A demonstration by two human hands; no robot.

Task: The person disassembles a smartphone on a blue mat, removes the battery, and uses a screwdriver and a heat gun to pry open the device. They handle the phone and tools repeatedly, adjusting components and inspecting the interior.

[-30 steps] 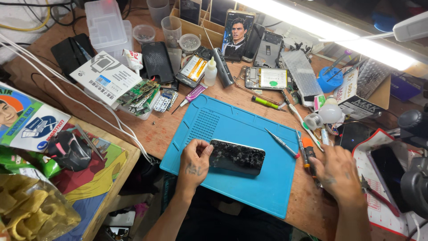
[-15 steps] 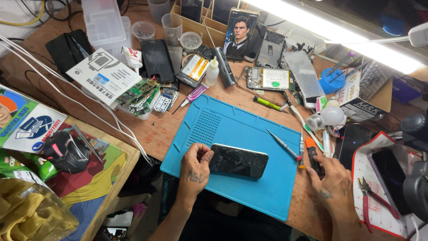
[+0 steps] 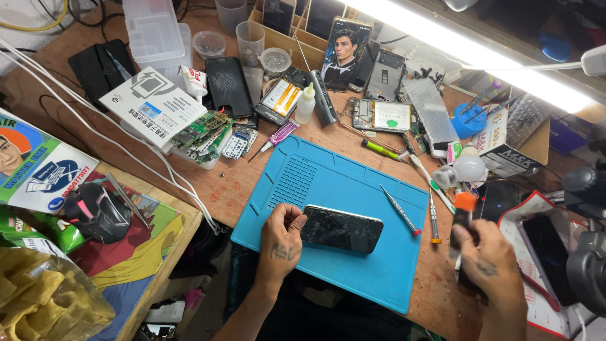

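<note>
- One black cracked-glass smartphone (image 3: 341, 228) on the blue silicone mat (image 3: 328, 183), long axis left-right across lower centre.
- Left hand (image 3: 281, 243) curled, fingertips pinching its left end.
- Right hand (image 3: 489, 265) closed round one orange-capped tool (image 3: 464, 211).
- Two small screwdrivers (image 3: 401, 210) lie beside.

left hand (image 3: 282, 239) fist-curled; right hand (image 3: 489, 265) gripping

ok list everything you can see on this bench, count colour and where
phone: 1, black with cracked glass, on the mat's near part
mat: 1, blue, bench centre
screwdrivers: 2 thin ones, on the mat's right side
glue bottle: 1, white, behind the mat
circuit boards: several, green, left of the mat
white box: 1, far left
plastic cups: several, clear, at the back
cables: several, white, left side
left hand: fingers curled at the phone's left end
right hand: holds a dark tool with an orange top
</note>
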